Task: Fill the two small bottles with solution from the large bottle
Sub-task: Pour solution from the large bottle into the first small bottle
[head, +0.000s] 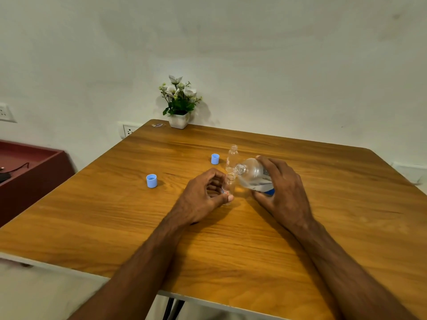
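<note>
1. Nearest to us, both forearms reach forward over the wooden table (pixel 115 227), whose near edge runs along the bottom of the view.
2. Our left hand (pixel 203 195) rests on the table with its fingers and thumb curled around the near small bottle (pixel 229 187), which stands upright with its mouth open.
3. Our right hand (pixel 282 190) grips the large bottle (pixel 253 174) around its body, thumb on the near side and fingers over the far side. We hold this bottle tilted over toward the left, its open neck just above and beside the mouth of the near small bottle. Clear liquid lies in the large bottle; we cannot tell whether any is flowing.
4. The two hands are close together, apart only by the bottles they hold.
5. Just behind the large bottle's neck stands the far small bottle (pixel 231 158), upright, uncapped and untouched by either hand.
6. To the left lie two blue caps: the near blue cap (pixel 151 180), well apart from the hands, and the far blue cap (pixel 215 158), just beside the far small bottle.
7. At the far edge of the table a white pot of flowers (pixel 179 105) stands against the wall (pixel 300 65).
8. Off to the left sits a dark red cabinet (pixel 30 167), with sockets on the wall above it.
</note>
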